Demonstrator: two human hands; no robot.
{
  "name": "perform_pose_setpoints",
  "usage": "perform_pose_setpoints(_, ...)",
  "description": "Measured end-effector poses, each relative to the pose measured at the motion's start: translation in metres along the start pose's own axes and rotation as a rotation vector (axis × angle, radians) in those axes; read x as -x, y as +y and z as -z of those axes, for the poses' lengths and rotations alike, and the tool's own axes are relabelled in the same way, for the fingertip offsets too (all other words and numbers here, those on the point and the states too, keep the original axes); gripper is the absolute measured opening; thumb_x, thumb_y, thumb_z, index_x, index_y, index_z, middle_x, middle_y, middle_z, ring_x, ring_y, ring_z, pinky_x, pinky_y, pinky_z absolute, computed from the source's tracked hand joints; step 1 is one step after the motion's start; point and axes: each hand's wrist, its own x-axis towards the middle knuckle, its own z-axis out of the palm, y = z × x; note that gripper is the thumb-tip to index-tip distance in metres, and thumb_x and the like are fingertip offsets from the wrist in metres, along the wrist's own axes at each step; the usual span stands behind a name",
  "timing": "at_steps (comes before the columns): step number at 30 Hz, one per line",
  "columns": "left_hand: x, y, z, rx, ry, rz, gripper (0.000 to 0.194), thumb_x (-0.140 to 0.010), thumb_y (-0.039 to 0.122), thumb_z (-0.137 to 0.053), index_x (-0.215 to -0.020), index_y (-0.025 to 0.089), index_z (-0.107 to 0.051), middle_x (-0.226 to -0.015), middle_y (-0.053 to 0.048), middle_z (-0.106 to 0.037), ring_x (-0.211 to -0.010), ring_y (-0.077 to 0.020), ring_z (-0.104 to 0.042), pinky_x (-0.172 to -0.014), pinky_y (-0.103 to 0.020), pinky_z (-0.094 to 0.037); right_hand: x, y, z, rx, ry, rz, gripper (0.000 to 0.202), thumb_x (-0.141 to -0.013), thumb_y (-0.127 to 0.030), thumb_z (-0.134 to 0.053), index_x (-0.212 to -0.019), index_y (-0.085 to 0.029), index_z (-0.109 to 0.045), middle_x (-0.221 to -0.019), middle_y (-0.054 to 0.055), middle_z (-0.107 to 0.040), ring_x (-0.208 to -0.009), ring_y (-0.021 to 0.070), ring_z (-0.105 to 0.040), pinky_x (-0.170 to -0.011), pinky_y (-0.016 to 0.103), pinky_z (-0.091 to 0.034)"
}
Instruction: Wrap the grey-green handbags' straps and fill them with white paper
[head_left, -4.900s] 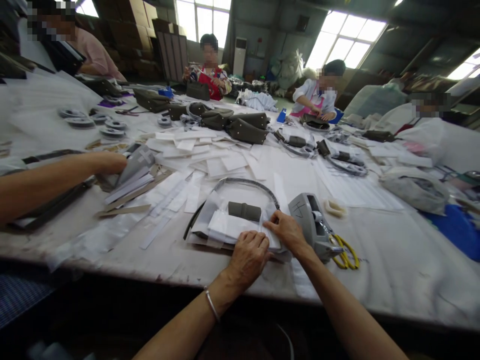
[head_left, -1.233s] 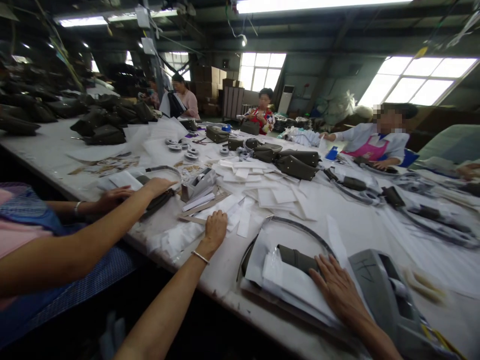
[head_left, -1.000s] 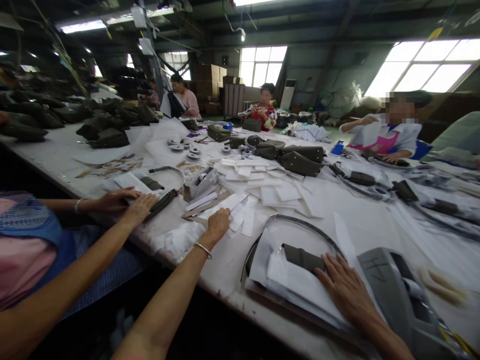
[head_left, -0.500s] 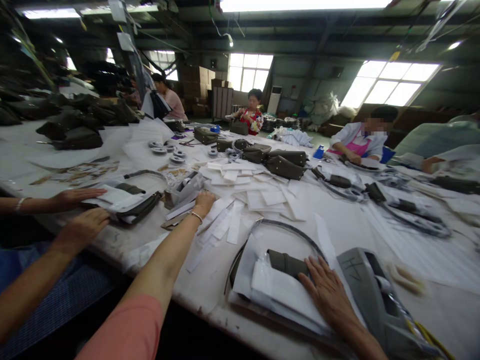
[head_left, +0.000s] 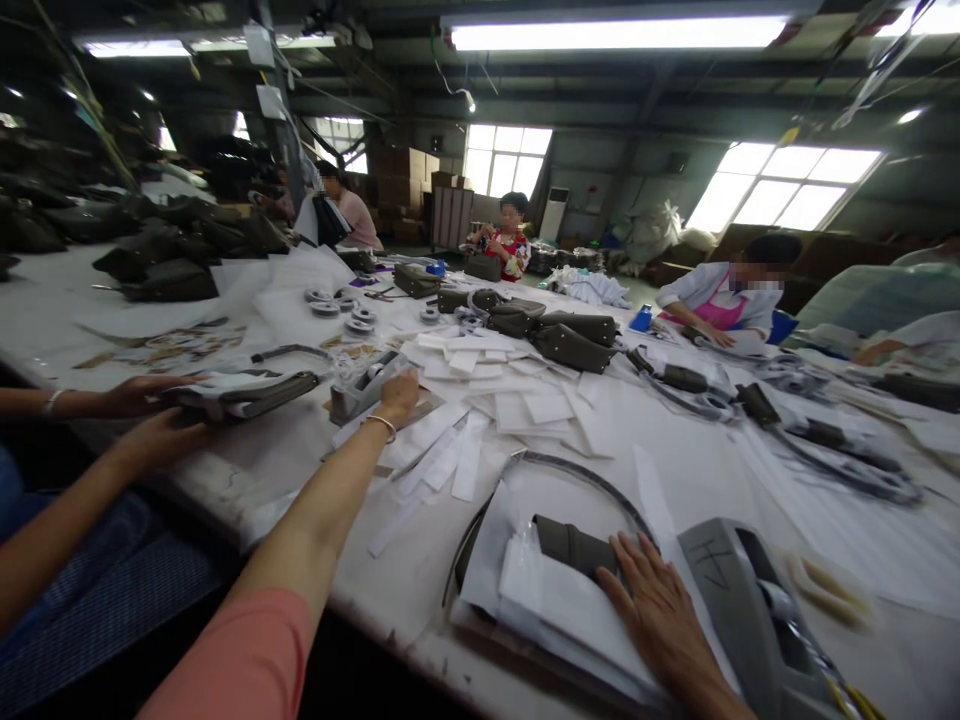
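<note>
"watching remotely, i see the right hand spread on the wrapped bag, on the table. advice?"

"press lightly, i'd say, so nothing slides. the left hand is right by the far tape holder; i can't tell its grip. the near tape holder carries a roll."

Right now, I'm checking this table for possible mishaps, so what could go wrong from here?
Only the right hand presses on the partly wrapped olive handbag, so its white wrapping sheet might shift or crease at the left.

The left hand is at the farther tape dispenser, with loose white strips nearby that it could drag away.

A co-worker's hands hold another handbag left of that forearm; a sideways swing might bump it.
</note>
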Motion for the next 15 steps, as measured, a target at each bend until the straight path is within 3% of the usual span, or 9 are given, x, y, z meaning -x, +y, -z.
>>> perform_pose_setpoints(7,-0.001,-0.003,0.049,0.330,-0.013,0.037,0.034,-0.095,0.037,-0.059,-0.121,0.016,-0.058,-0.121,-0.009,-0.060,-0.103,-0.0217,-0.062,-0.088,-0.043,-0.055,-0.004,0.007,-0.010,0.025,-0.011,0.012,0.068,-0.093,-0.056,-0.032,-0.147,-0.016,-0.045,-0.157,0.005,-0.035,-0.149,0.0290,-0.016,-0.120,0.053,-0.020)
perform_pose_setpoints(12,0.021,0.000,0.068,0.683,-0.126,-0.046,0.023,-0.099,0.029,-0.046,-0.100,0.010,-0.059,-0.103,-0.009,-0.067,-0.090,-0.0167,-0.067,-0.081,-0.031,-0.055,-0.003,0.009,-0.015,-0.033,0.029,0.016,0.066,-0.092,-0.056,-0.035,-0.143,-0.017,-0.050,-0.154,0.007,-0.040,-0.149,0.0303,-0.019,-0.119,0.053,-0.022)
perform_pose_setpoints(15,0.043,0.004,0.077,0.852,-0.230,-0.111,0.018,-0.096,0.026,-0.045,-0.089,0.013,-0.055,-0.095,-0.010,-0.069,-0.084,-0.0154,-0.069,-0.077,-0.027,-0.055,-0.006,0.013,-0.014,-0.124,0.056,-0.005,0.067,-0.091,-0.058,-0.032,-0.141,-0.018,-0.052,-0.152,0.008,-0.044,-0.148,0.0301,-0.023,-0.119,0.054,-0.022)
